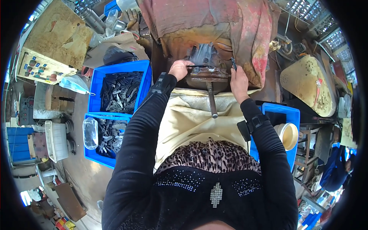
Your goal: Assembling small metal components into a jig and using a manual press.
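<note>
At a wet machine under a hanging cloth, my left hand (179, 69) pinches the end of a thin dark strip (196, 66). That strip lies across the top of a metal vise-like fixture (209, 75), from which a round bar handle (212, 101) sticks out toward me. Water (204, 53) sprays down just behind the fixture. To the right of it, my right hand (239, 82) is closed around a dark, narrow metal piece (233, 63) that points away from me. Its exact kind is too small to make out.
Two blue bins on my left, the far one (92, 90) and the near one (100, 162), hold many dark metal pieces. A clear plastic container (90, 133) sits on the near bin. A blue bin (294, 115) on my right holds a cream tub (288, 136). Reddish cloth (188, 17) hangs over the machine.
</note>
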`<state>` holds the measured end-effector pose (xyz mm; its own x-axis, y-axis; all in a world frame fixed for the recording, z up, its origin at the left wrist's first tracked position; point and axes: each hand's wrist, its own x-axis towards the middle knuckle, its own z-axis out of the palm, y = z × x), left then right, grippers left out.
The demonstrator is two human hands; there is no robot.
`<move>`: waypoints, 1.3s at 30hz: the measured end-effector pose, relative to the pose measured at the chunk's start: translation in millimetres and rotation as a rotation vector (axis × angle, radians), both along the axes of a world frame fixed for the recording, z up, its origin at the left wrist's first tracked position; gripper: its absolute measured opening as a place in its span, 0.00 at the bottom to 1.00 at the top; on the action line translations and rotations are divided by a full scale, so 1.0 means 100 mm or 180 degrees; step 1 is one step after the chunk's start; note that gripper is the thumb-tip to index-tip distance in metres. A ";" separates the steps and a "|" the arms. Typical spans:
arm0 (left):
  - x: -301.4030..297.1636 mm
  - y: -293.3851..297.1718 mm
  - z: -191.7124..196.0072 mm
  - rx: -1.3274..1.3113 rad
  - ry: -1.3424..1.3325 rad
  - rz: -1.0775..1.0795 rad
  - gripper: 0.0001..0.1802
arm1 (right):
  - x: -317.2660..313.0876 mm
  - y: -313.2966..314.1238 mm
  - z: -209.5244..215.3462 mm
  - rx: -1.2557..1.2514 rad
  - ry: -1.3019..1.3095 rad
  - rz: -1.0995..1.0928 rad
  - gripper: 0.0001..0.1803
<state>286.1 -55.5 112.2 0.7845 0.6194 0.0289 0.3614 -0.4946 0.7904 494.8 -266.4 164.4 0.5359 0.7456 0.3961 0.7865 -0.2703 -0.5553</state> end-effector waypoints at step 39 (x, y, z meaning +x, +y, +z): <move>0.16 -0.04 0.33 0.1513 0.0371 -0.0943 0.25 | -0.15 0.05 0.10 -0.0690 -0.0226 -0.0051 0.09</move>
<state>302.0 -59.2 145.5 0.9374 0.3127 0.1534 0.2247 -0.8795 0.4195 479.7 -261.5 174.4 0.5249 0.8089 0.2648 0.8162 -0.3901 -0.4261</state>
